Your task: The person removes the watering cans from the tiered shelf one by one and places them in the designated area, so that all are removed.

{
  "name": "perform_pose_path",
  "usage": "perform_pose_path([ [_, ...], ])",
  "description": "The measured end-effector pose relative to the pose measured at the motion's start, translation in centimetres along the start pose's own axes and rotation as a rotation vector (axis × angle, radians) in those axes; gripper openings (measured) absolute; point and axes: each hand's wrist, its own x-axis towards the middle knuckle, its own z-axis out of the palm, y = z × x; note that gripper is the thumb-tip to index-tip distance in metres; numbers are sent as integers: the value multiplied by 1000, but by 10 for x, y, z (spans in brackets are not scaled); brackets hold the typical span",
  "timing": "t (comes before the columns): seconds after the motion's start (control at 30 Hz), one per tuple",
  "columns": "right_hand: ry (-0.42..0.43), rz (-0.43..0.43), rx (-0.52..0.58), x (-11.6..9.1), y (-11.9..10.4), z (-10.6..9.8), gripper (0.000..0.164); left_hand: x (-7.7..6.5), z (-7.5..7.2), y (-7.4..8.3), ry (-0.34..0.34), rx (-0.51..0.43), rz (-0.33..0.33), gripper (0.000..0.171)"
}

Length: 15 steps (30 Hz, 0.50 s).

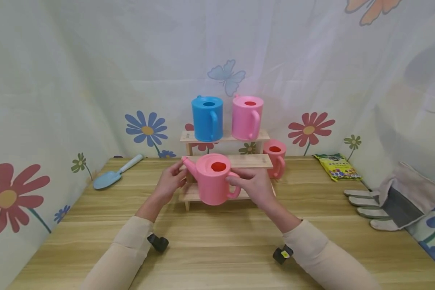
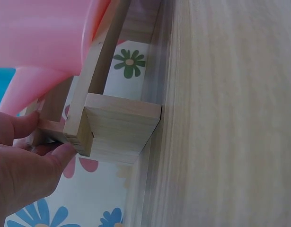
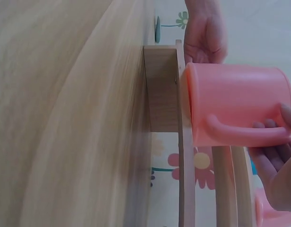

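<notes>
A pink watering can (image 1: 213, 181) with a red-rimmed filling hole is at the front of a wooden tiered stand (image 1: 192, 193), its spout to the left and its handle to the right. My right hand (image 1: 255, 186) grips the can's handle, fingers curled through the loop in the right wrist view. With its fingertips, my left hand (image 1: 169, 183) pinches the tip of the spout. In the right wrist view, the can's base is right at the lowest board (image 3: 185, 170). The left wrist view has the spout running down to the left fingers (image 2: 24, 124).
A blue watering can (image 1: 203, 121) and another pink one (image 1: 243, 121) stand on the top board. A third pink can (image 1: 275, 157) is behind the stand's right end. A trowel (image 1: 110, 177) lies left; a yellow packet (image 1: 337, 166) and work gloves (image 1: 402, 201) lie right.
</notes>
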Motion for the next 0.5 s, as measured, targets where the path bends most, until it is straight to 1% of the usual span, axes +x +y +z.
perform_pose_path([
  [0.2, 6, 61, 51, 0, 2, 1, 34, 0, 0, 0, -7, -15, 4, 52],
  [0.3, 2, 68, 64, 0, 3, 1, 33, 0, 0, 0, -12, -10, 2, 53],
  [0.5, 22, 104, 34, 0, -1, -3, 36, -2, -1, 2, -12, 14, -16, 54],
])
